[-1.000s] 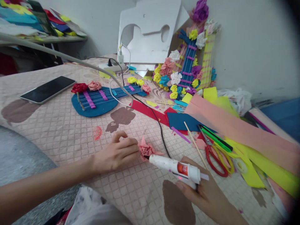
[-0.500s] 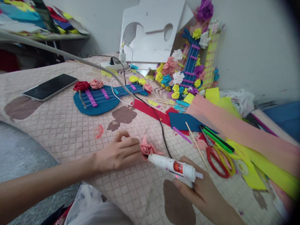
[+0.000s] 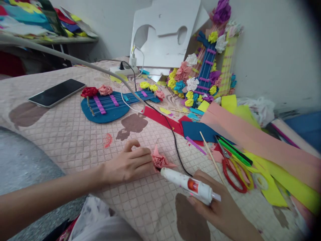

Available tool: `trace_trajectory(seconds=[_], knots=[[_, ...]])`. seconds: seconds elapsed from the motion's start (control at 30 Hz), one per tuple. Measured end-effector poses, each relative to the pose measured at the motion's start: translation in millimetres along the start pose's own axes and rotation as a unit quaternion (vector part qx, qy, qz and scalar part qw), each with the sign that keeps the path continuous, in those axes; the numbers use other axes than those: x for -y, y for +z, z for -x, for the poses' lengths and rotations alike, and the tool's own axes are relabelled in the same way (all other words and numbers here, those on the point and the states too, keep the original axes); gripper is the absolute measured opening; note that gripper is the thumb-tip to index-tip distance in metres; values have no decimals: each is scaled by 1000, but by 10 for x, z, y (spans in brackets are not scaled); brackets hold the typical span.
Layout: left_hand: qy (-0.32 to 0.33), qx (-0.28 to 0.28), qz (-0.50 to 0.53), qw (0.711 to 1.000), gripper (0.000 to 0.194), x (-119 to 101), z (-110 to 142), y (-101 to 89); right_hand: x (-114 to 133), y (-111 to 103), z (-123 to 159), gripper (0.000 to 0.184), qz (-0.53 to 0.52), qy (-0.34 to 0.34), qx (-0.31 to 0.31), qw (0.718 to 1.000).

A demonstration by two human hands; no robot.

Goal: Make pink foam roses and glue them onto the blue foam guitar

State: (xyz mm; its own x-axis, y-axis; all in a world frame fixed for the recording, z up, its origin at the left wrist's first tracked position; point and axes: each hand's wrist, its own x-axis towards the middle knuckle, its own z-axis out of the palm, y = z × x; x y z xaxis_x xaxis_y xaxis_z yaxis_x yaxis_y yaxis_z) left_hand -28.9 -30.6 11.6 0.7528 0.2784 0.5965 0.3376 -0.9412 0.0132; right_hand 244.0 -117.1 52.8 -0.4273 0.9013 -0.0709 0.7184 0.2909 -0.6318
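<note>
A white hot glue gun (image 3: 187, 182) is gripped in my right hand (image 3: 215, 204), its dark nozzle at the lower edge of a pink paper flower (image 3: 160, 160). A translucent glue stick pokes out of its back end. My left hand (image 3: 132, 162) rests on the cloth with curled fingers, their tips closed at the flower's left side. Beyond my hands lies a blue guitar-shaped piece (image 3: 105, 108) with white strings, purple strips and small red, pink and yellow paper flowers.
Red-handled scissors (image 3: 234, 175), a green cutter (image 3: 235, 150), a thin stick (image 3: 212, 157) and coloured paper strips (image 3: 253, 134) lie on the right. A black cord (image 3: 174, 137) crosses the cloth. A phone (image 3: 57, 93) is at left; decorated guitars (image 3: 207, 67) lean on the wall.
The glue gun has shifted slightly down and right, its nozzle tip lower against the flower. My left hand stays by the flower. The whole view has shifted a little.
</note>
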Motion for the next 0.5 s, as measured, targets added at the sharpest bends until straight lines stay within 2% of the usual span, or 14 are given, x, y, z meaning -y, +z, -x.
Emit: trace_trajectory(seconds=[0.1, 0.23, 0.5], knots=[[-5, 11, -1, 1000, 31, -4, 11, 11, -23, -30, 11, 13, -12, -22, 3, 1000], [-17, 24, -6, 1000, 32, -6, 15, 23, -62, -29, 38, 15, -43, -15, -23, 999], [-30, 40, 22, 999, 28, -3, -41, 37, -193, -12, 126, 14, -71, 77, -94, 990]])
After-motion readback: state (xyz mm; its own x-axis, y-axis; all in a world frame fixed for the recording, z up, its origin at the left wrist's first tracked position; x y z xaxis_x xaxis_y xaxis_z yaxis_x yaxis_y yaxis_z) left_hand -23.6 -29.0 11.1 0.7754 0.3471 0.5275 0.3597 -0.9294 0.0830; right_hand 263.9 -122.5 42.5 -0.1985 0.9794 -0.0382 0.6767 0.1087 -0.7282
